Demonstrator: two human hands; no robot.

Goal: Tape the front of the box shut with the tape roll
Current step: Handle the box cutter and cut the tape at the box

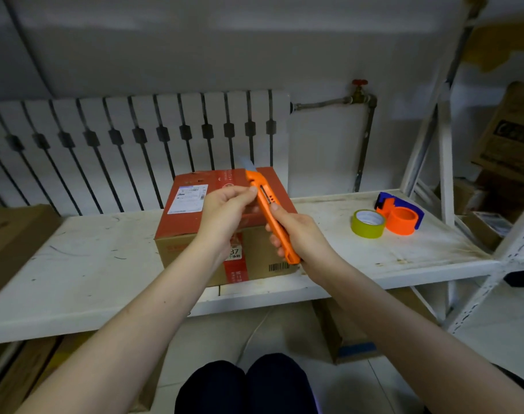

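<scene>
Surface (84, 264): white shelf board, scuffed and marked with dark scratches, carried on a white perforated metal rack (476, 297). Behind it, a white wall with a white panel radiator (135, 138) and a pipe with a red-handled valve (360, 90). Brown cartons stand at the left edge, under the board and on the shelving to the right.

Box (225, 228): cardboard carton with red printed top and red band down the front, white shipping label (187, 198) on the top left, barcode at the lower front right. It sits on the surface, centred, its front face at the near edge. Top flaps lie flat; contents not visible.

Tape roll (368, 224): yellow-green, white core, lying flat on the surface well to the right of the box. Touching it on the right, an orange and blue tape dispenser (402, 215).

Utility knife (269, 216): orange body, pale blade extended at the far end, held tilted above the box.

Right hand (296, 234): closed around the knife's handle, thumb on top.

Left hand (225, 209): fingertips pinching the knife near its slider, just below the blade.
</scene>
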